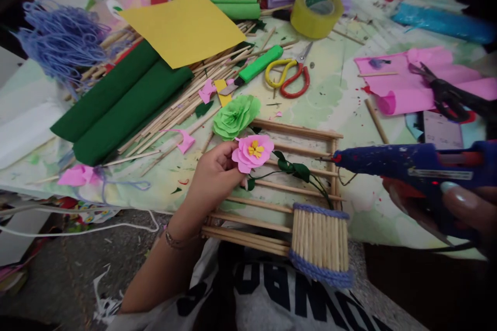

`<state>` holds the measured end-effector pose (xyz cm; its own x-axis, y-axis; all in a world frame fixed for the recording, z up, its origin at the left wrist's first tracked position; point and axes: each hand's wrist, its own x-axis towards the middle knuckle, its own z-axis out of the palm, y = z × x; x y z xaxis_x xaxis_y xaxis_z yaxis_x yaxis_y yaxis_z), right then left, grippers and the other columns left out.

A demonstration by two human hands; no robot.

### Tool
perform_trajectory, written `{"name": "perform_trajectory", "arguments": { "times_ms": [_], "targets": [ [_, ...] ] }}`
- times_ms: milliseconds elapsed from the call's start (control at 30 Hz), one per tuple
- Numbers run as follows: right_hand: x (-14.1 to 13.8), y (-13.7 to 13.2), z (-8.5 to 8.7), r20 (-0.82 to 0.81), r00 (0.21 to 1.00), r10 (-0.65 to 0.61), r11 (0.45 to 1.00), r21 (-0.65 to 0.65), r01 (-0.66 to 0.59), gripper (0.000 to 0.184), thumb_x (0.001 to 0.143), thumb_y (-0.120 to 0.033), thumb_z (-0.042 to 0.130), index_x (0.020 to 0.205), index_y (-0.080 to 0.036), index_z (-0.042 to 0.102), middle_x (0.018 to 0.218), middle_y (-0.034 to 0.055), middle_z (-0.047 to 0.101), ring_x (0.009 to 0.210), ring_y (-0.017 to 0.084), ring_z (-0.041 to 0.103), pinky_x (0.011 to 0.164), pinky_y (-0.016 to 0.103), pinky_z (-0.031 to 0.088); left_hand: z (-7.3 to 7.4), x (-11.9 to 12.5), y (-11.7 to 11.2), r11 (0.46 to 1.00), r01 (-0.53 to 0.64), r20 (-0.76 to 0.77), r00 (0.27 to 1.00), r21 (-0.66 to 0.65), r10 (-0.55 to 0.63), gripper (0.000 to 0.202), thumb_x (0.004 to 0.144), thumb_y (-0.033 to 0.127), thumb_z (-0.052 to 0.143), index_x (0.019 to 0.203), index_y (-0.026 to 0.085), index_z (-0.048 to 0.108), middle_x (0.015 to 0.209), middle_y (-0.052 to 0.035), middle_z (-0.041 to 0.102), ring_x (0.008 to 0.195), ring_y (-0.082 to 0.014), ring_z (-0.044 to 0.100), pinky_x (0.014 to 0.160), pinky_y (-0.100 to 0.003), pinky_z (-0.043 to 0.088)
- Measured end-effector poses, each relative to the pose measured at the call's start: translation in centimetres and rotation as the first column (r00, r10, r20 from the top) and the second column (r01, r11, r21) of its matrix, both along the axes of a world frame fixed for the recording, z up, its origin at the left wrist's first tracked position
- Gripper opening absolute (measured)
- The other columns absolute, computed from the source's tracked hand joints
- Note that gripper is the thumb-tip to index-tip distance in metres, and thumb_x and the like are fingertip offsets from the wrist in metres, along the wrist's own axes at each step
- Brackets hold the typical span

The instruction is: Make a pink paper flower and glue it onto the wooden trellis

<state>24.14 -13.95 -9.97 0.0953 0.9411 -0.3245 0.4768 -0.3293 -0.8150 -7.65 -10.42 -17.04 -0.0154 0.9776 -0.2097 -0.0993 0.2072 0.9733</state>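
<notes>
My left hand (213,176) pinches a pink paper flower (252,152) with a yellow centre, holding it over a frame of wooden sticks (279,176). A green paper flower (235,116) sits at the frame's upper left corner. Dark green leaves on a thin stem (297,170) run down to a small stick basket with blue yarn trim (320,243) fixed to the frame's lower right. My right hand (458,207) grips a blue glue gun (411,163); its nozzle points left, close to the frame's right side.
Rolled dark green felt (120,103), loose wooden sticks (186,98), a yellow sheet (184,26), a green utility knife (258,64), yellow-and-red scissors (289,75), a tape roll (316,10), blue yarn (58,36), pink paper (411,80) and black scissors (446,95) crowd the table.
</notes>
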Motion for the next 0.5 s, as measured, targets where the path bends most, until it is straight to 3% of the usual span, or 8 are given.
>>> {"name": "perform_trajectory", "arguments": {
  "times_ms": [133, 200, 300, 400, 500],
  "targets": [
    [-1.8, 0.1, 0.6, -0.009, 0.999, -0.048, 0.994, -0.094, 0.047, 0.042, 0.067, -0.061, 0.075, 0.088, -0.025, 0.078, 0.08, 0.0066, 0.077, 0.074, 0.025, 0.073, 0.051, 0.022, 0.057, 0.2, 0.1, 0.0, 1.0, -0.013, 0.006, 1.0, -0.005, 0.013, 0.028, 0.057, 0.017, 0.078, 0.081, 0.013, 0.065, 0.06, 0.0032, 0.062, 0.042, -0.0075, 0.053, 0.037, -0.018, 0.047],
    [-2.6, 0.3, 0.9, -0.007, 1.0, -0.01, 0.997, -0.083, 0.009, 0.042, 0.066, -0.063, 0.074, 0.09, -0.028, 0.079, 0.086, 0.005, 0.078, 0.08, 0.027, 0.074, 0.056, 0.025, 0.06, 0.3, 0.1, 0.0, 1.0, -0.014, 0.011, 1.0, -0.01, 0.014, 0.028, 0.056, 0.016, 0.078, 0.08, 0.013, 0.065, 0.059, 0.0034, 0.062, 0.041, -0.0074, 0.053, 0.037, -0.018, 0.046],
    [-3.4, 0.9, 0.8, -0.054, 0.971, 0.235, 0.97, -0.045, -0.237, 0.039, 0.07, -0.062, 0.071, 0.094, -0.033, 0.078, 0.089, 0.0021, 0.078, 0.094, 0.031, 0.072, 0.071, 0.033, 0.063, 0.4, 0.1, 0.0, 1.0, -0.016, 0.009, 1.0, -0.021, 0.016, 0.027, 0.055, 0.014, 0.078, 0.078, 0.014, 0.065, 0.059, 0.0038, 0.061, 0.04, -0.007, 0.053, 0.035, -0.017, 0.045],
    [-3.9, 1.9, 0.2, -0.05, 0.865, 0.499, 0.862, -0.07, -0.501, 0.035, 0.078, -0.056, 0.065, 0.102, -0.033, 0.077, 0.089, 0.0001, 0.077, 0.095, 0.03, 0.072, 0.081, 0.036, 0.062, 0.5, 0.0, 0.0, 0.998, -0.022, 0.011, 1.0, -0.05, 0.023, 0.025, 0.054, 0.012, 0.078, 0.074, 0.014, 0.063, 0.059, 0.0038, 0.061, 0.04, -0.0064, 0.052, 0.035, -0.017, 0.044],
    [-4.6, 2.7, -0.6, 0.017, 0.785, 0.62, 0.783, -0.09, -0.616, 0.039, 0.084, -0.053, 0.06, 0.112, -0.03, 0.074, 0.098, 0.0, 0.077, 0.095, 0.027, 0.071, 0.083, 0.034, 0.06, 0.4, 0.0, 0.0, 0.997, -0.03, 0.041, 0.999, -0.069, 0.033, 0.026, 0.053, 0.013, 0.079, 0.072, 0.014, 0.061, 0.059, 0.0027, 0.063, 0.042, -0.0071, 0.053, 0.035, -0.016, 0.044]
  ]
}}
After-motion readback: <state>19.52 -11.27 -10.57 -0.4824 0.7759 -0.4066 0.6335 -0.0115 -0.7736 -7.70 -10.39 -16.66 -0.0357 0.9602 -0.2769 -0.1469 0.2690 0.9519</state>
